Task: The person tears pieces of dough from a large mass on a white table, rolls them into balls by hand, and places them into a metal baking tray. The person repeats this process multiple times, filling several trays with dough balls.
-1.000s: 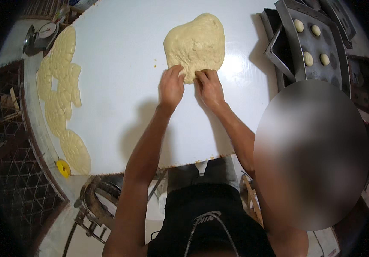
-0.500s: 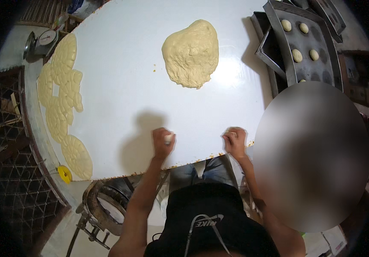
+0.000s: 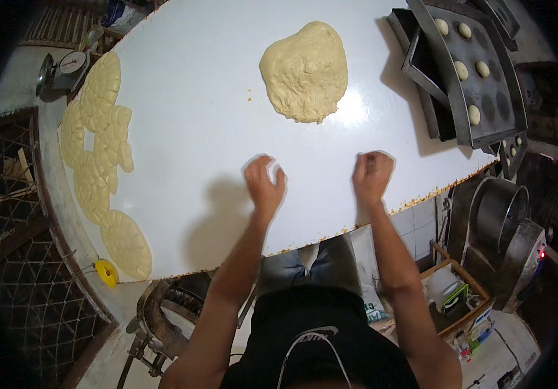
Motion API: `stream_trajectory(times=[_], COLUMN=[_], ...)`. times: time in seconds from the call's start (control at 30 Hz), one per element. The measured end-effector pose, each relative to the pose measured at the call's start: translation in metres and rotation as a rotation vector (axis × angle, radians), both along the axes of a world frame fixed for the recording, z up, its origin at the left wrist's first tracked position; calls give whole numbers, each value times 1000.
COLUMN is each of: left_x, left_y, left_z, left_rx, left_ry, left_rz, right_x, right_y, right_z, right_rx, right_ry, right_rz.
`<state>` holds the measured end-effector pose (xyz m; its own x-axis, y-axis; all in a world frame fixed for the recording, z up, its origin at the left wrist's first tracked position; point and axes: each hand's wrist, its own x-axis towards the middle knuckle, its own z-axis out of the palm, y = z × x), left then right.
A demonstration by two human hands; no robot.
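My left hand (image 3: 266,187) hovers over or rests on the white tabletop, left of centre. Its fingers are curved, with a gap between thumb and forefinger where only white surface shows. My right hand (image 3: 372,175) is near the front edge, its fingers curled inward; what lies inside them, if anything, is hidden. Beyond both hands sits a large lump of pale dough (image 3: 305,74), apart from them. Along the table's left edge lie several flattened, scored dough pieces (image 3: 125,243).
Dark metal trays (image 3: 431,84) are stacked at the far right, the top one holding several small dough balls (image 3: 462,70). A dial scale (image 3: 71,68) stands far left. A yellow disc (image 3: 106,273) hangs by the left corner. The white table (image 3: 188,129) has a rusty front edge.
Both hands have moved forward, away from my body. My left fist has loosened, and the pale patch inside it no longer shows. The blurred patch at right is gone; the view has shifted slightly.
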<state>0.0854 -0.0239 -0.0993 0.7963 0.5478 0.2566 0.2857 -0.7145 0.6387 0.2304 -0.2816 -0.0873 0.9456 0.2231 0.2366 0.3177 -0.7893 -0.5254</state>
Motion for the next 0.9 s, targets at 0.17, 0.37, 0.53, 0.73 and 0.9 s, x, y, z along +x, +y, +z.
stream_trajectory(times=[0.17,0.37,0.53,0.73,0.9], left_x=[-66,158,21,7,-39], left_y=[-19,21,-25,-68,-3], left_z=[4,58,35,-2,-9], left_rx=[-175,-80,-117,17,93], left_ry=[30,158,310,58,211], left_rz=[-105,-162,-160,50,242], right_x=[-60,-60,-59,-49,69], right_y=[-26,-15,-26,-45,-70], right_z=[-9,-6,0,-2,16], right_rx=[126,90,141,182,-70], right_ry=[-48,-16,15,116,149], right_rz=[132,125,188,466,774])
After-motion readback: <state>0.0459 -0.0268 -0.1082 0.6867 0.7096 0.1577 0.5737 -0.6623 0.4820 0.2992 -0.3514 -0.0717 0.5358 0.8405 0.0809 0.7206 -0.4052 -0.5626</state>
